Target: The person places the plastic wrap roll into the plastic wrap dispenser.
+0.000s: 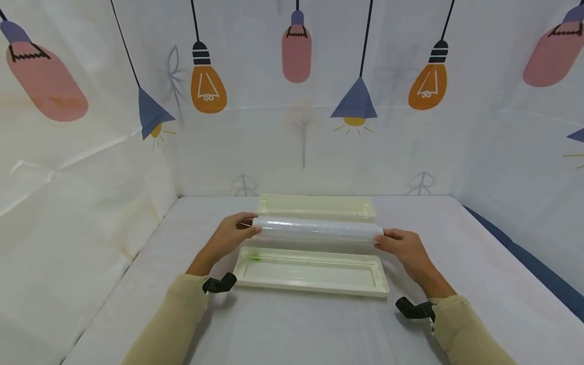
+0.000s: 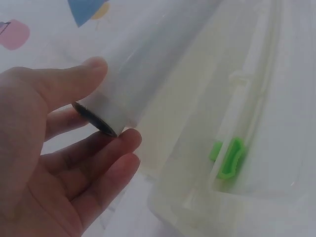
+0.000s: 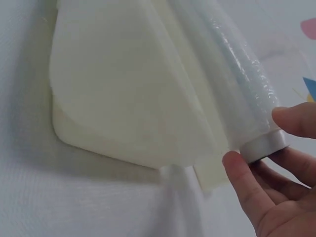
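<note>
A roll of clear cling film (image 1: 319, 228) is held level above the table by both hands. My left hand (image 1: 228, 235) grips its left end. In the left wrist view the thumb (image 2: 81, 84) lies on top and fingertips sit below the dark-rimmed end of the core. At the other end, my right hand (image 1: 406, 248) pinches the white core end (image 3: 264, 146) between thumb and fingers. Below and nearer lies a long cream tray-like piece (image 1: 310, 291) with a bar along it and a green slider (image 2: 231, 158). A translucent sheet (image 3: 133, 89) appears to hang from the roll over that piece.
Behind the roll rests a second cream tray-like piece (image 1: 317, 203). A white cloth covers the table (image 1: 292, 329). White curtains with printed lamps (image 1: 301, 152) rise at the back and sides. A black wrist mount (image 1: 220, 283) is on each sleeve.
</note>
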`<action>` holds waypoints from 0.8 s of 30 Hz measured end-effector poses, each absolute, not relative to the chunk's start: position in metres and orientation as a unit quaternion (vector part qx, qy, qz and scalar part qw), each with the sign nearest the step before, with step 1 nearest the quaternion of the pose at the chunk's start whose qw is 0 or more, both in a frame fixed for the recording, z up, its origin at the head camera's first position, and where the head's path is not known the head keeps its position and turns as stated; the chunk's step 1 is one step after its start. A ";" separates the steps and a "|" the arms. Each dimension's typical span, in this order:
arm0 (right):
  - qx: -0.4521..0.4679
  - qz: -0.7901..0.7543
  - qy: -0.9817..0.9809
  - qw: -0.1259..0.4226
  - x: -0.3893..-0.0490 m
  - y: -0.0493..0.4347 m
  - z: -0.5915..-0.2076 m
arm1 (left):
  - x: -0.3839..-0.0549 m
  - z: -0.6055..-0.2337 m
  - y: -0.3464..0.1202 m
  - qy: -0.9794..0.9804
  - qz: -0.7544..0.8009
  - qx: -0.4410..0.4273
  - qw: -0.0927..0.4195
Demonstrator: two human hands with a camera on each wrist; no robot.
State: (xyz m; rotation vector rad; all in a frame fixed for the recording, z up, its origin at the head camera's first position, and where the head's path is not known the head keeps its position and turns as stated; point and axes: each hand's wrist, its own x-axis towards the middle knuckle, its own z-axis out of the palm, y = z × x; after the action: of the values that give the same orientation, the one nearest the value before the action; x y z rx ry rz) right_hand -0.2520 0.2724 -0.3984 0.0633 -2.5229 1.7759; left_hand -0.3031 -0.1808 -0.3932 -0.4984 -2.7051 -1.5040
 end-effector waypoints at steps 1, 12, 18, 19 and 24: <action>0.021 0.576 -0.817 0.030 -0.252 0.272 -0.398 | -0.303 -0.393 -0.181 -0.860 -0.486 -0.159 0.002; 0.042 0.574 -0.817 0.044 -0.262 0.270 -0.386 | -0.310 -0.388 -0.175 -0.822 -0.550 -0.149 0.009; 0.041 0.601 -0.797 0.052 -0.270 0.268 -0.387 | -0.312 -0.388 -0.173 -0.814 -0.565 -0.134 0.004; 0.040 0.603 -0.795 0.055 -0.271 0.268 -0.387 | -0.313 -0.387 -0.173 -0.813 -0.567 -0.132 0.006; 0.044 0.609 -0.789 0.067 -0.277 0.264 -0.384 | -0.315 -0.384 -0.172 -0.801 -0.586 -0.123 0.022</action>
State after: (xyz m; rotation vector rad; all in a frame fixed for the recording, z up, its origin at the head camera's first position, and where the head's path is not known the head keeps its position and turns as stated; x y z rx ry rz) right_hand -0.2767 0.2638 -0.3842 0.1319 -2.3777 1.8355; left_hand -0.3146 -0.1715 -0.3837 -0.3818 -2.4810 -1.8163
